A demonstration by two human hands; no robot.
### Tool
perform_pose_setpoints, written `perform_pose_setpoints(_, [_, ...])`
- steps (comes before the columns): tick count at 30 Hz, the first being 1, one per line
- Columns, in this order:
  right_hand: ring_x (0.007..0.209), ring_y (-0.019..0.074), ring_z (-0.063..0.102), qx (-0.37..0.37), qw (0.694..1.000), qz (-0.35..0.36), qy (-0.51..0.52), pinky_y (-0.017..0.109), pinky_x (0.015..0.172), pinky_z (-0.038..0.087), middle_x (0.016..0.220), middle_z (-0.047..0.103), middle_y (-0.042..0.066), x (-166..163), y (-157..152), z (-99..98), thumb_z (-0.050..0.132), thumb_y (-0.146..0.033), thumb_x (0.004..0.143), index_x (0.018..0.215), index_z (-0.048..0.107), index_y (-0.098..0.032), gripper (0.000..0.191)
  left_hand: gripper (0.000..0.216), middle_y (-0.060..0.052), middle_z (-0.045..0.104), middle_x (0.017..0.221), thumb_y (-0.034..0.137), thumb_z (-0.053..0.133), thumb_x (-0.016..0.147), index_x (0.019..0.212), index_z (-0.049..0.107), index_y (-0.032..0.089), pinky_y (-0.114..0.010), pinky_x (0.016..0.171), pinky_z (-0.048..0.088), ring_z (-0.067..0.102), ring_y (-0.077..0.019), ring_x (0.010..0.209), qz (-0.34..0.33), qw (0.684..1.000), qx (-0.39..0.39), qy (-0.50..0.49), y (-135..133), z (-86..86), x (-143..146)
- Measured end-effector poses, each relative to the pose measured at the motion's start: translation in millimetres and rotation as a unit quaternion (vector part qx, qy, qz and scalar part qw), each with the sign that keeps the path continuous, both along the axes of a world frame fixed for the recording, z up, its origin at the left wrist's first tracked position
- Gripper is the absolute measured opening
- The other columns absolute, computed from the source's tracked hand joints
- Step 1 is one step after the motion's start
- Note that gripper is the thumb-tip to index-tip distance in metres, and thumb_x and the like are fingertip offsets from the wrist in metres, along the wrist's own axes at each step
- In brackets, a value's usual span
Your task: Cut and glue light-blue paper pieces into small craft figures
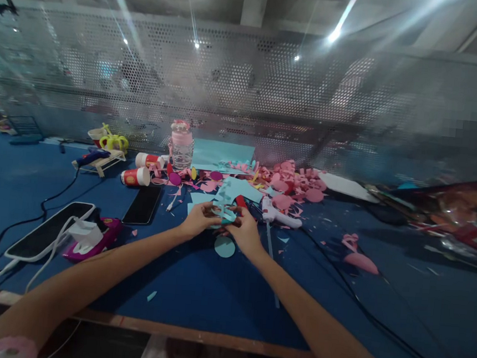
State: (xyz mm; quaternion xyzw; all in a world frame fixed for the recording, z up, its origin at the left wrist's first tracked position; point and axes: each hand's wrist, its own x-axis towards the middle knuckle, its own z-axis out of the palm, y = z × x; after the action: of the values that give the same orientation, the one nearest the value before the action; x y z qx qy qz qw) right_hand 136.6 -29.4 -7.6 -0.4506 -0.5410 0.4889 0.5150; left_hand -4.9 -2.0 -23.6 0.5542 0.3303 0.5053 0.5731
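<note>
My left hand (196,218) and my right hand (245,232) meet over the blue table (195,286), both pinched on a small light-blue paper piece (224,213) held between them. A light-blue paper disc (225,247) lies on the table just below my hands. Light-blue paper sheets (237,190) lie right behind the hands. A white glue gun (279,215) rests to the right of my right hand, its cord running toward the table's front edge.
A heap of pink paper scraps (292,183) lies behind. A pink-lidded bottle (181,143), two lying red-and-white tubes (136,177), a black phone (143,204), a second phone on a charger (48,230) and a pink tool (100,236) sit at left. Perforated metal screen (246,90) behind.
</note>
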Motion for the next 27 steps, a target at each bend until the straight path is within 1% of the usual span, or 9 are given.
perform_pose_setpoints(3, [0.057, 0.018, 0.065, 0.005, 0.999, 0.021, -0.038, 0.031, 0.054, 0.054, 0.07, 0.067, 0.001, 3.3, -2.1, -2.5, 0.07, -0.025, 0.057, 0.1, 0.043, -0.018, 0.05, 0.031, -0.002, 0.065, 0.062, 0.031, 0.077, 0.048, 0.069, 0.062, 0.013, -0.026, 0.058, 0.048, 0.059, -0.013, 0.056, 0.062, 0.998, -0.007, -0.017, 3.8, -0.8, -2.5])
perform_pose_setpoints(6, [0.072, 0.021, 0.066, 0.104, 0.981, 0.002, -0.165, 0.037, 0.066, 0.053, 0.086, 0.068, 0.008, 10.3, -0.3, -2.5, 0.068, -0.03, 0.063, 0.111, 0.044, -0.018, 0.056, 0.036, 0.0, 0.064, 0.061, 0.031, 0.078, 0.045, 0.071, 0.061, 0.014, -0.024, 0.056, 0.046, 0.058, -0.0123, 0.055, 0.141, 0.989, -0.007, -0.043, 11.4, 0.3, -6.1])
perform_pose_setpoints(8, [0.1, 0.0242, 0.059, 0.198, 0.94, 0.018, -0.277, 0.042, 0.085, 0.046, 0.108, 0.062, 0.012, 14.0, 5.3, -0.4, 0.065, -0.034, 0.068, 0.118, 0.045, -0.021, 0.055, 0.039, 0.0, 0.064, 0.061, 0.033, 0.077, 0.045, 0.075, 0.061, 0.014, -0.024, 0.057, 0.045, 0.059, -0.0124, 0.056, 0.184, 0.981, 0.004, -0.062, 18.8, 2.4, -11.2])
perform_pose_setpoints(10, [0.123, 0.0251, 0.039, 0.261, 0.879, 0.098, -0.386, 0.047, 0.101, 0.028, 0.129, 0.049, 0.009, 15.3, 14.8, 2.0, 0.062, -0.039, 0.072, 0.124, 0.045, -0.027, 0.056, 0.039, 0.0, 0.065, 0.064, 0.035, 0.076, 0.048, 0.078, 0.061, 0.014, -0.023, 0.059, 0.045, 0.06, -0.0124, 0.058, 0.216, 0.973, 0.019, -0.079, 26.6, 4.5, -18.0])
perform_pose_setpoints(13, [0.131, 0.0239, 0.025, 0.268, 0.789, 0.244, -0.496, 0.051, 0.106, 0.01, 0.14, 0.034, 0.002, 13.2, 34.0, 1.7, 0.05, -0.049, 0.078, 0.131, 0.035, -0.035, 0.057, 0.038, -0.001, 0.065, 0.064, 0.035, 0.075, 0.05, 0.078, 0.061, 0.013, -0.023, 0.059, 0.045, 0.06, -0.0117, 0.059, 0.254, 0.962, 0.027, -0.093, 35.7, 5.3, -27.0])
perform_pose_setpoints(16, [0.131, 0.0223, 0.024, 0.25, 0.749, 0.265, -0.553, 0.048, 0.106, 0.008, 0.143, 0.026, -0.001, 9.3, 56.2, -5.3, 0.043, -0.052, 0.081, 0.134, 0.027, -0.037, 0.058, 0.038, 0.001, 0.064, 0.06, 0.035, 0.075, 0.05, 0.077, 0.061, 0.013, -0.022, 0.058, 0.044, 0.058, -0.0101, 0.055, 0.261, 0.96, 0.017, -0.101, 40.9, 4.0, -31.0])
perform_pose_setpoints(21, [0.13, 0.0247, 0.026, 0.222, 0.76, 0.145, -0.593, 0.047, 0.106, 0.014, 0.142, 0.028, 0.006, -1.8, 96.0, -16.3, 0.045, -0.042, 0.083, 0.135, 0.031, -0.027, 0.056, 0.037, 0.002, 0.063, 0.062, 0.032, 0.075, 0.05, 0.079, 0.06, 0.014, -0.022, 0.06, 0.044, 0.057, -0.0089, 0.055, 0.26, 0.958, 0.044, -0.118, 43.3, 5.4, -34.6])
perform_pose_setpoints(24, [0.131, 0.0261, 0.024, 0.215, 0.778, 0.051, -0.589, 0.045, 0.106, 0.017, 0.14, 0.032, 0.013, -8.4, 113.5, -11.7, 0.045, -0.035, 0.084, 0.134, 0.034, -0.014, 0.055, 0.034, 0.003, 0.062, 0.061, 0.03, 0.074, 0.051, 0.077, 0.06, 0.013, -0.021, 0.06, 0.044, 0.056, -0.0083, 0.056, 0.266, 0.957, 0.05, -0.103, 42.1, 4.3, -38.9])
perform_pose_setpoints(27, [0.132, 0.0242, 0.022, 0.225, 0.78, 0.031, -0.583, 0.039, 0.107, 0.019, 0.14, 0.031, 0.017, -7.3, 110.4, -0.7, 0.043, -0.032, 0.085, 0.132, 0.036, -0.006, 0.054, 0.033, 0.002, 0.062, 0.064, 0.028, 0.073, 0.051, 0.078, 0.059, 0.013, -0.021, 0.062, 0.044, 0.056, -0.0081, 0.058, 0.268, 0.958, 0.044, -0.097, 41.9, 0.5, -41.7])
